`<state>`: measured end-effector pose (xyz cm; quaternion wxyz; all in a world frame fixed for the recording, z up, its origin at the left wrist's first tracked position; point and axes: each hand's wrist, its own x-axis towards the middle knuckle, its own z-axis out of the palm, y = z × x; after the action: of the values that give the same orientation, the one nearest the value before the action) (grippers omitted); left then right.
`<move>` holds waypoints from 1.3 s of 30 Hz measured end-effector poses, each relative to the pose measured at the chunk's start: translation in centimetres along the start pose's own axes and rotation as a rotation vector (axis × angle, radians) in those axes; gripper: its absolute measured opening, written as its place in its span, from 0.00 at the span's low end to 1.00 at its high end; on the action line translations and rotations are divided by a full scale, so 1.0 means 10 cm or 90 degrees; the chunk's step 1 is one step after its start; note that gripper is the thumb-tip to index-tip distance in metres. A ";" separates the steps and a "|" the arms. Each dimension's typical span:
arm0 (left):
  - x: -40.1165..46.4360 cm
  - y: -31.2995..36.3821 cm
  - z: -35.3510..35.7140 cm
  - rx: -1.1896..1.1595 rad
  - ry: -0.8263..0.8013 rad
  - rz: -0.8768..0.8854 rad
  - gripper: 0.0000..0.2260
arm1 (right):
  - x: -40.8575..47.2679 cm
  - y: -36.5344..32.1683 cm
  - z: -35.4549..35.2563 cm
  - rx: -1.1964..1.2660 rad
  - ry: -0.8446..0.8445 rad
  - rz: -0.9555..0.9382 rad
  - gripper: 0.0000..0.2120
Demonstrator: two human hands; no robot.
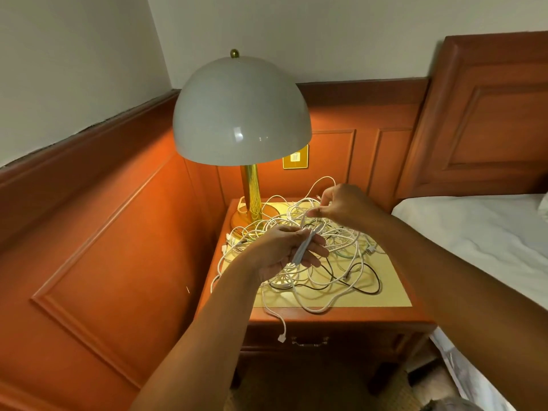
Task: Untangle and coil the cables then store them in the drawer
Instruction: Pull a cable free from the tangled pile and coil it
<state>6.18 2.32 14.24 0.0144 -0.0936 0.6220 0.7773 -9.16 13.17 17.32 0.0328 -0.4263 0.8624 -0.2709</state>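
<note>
Left hand [284,250] grip holds a folded white cable bundle [304,247] above the bench [394,295] centre, right hand [341,206] grip pinches its strand taut, likely to feed loops; remaining tangle [320,262] sprawls across bench; drawer [310,341] closed.

Tangled cables [311,271] on nightstand [394,295]
</note>
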 end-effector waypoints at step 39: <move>0.05 0.16 0.04 -0.115 -0.038 0.065 0.13 | 0.08 0.12 -0.15 -0.034 -0.004 0.049 0.22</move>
<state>5.46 2.32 15.76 -0.0152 -0.0396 0.5526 0.8323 -10.97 13.87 18.10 0.0342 -0.3946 0.8849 -0.2451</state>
